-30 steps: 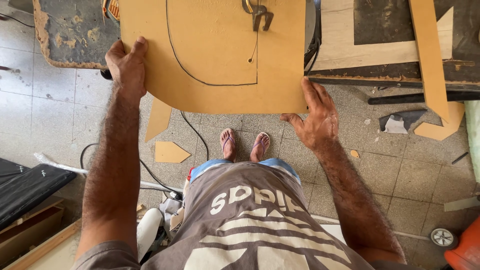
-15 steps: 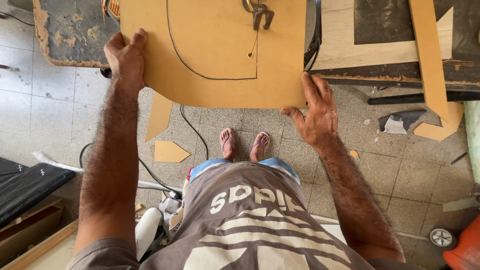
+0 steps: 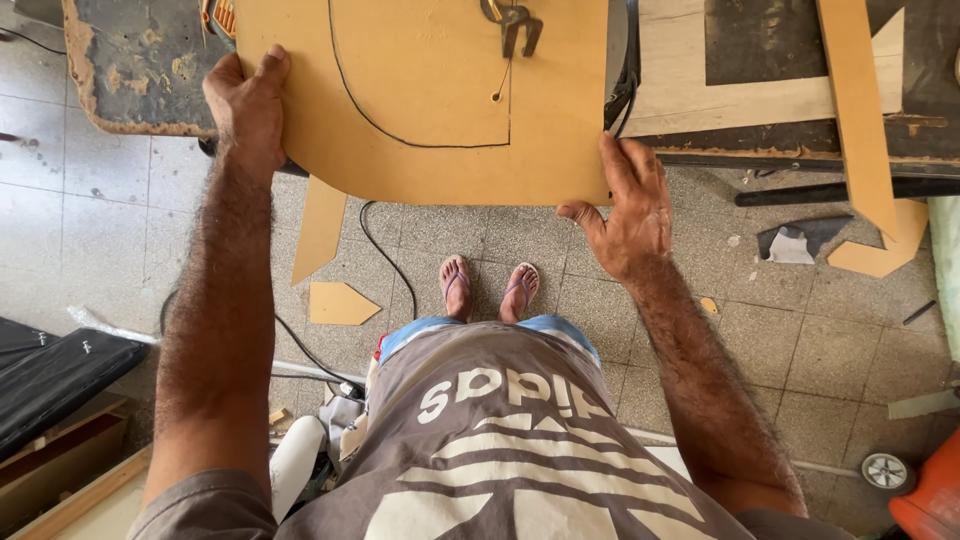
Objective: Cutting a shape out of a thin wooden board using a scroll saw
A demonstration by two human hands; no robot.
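- Two hands grip one tan board (image 3: 440, 100) lying flat on the bench, its near edge overhanging the floor.
- Left hand (image 3: 248, 100) clasps the board's left edge, thumb on top.
- Right hand (image 3: 625, 210) holds the near right corner, fingers spread along the right edge.
- Dark curved line drawn on the board; a saw blade guard (image 3: 512, 25) stands over its far end.
- Offcut (image 3: 340, 303) on the tiled floor, near the sandalled feet (image 3: 490, 285).
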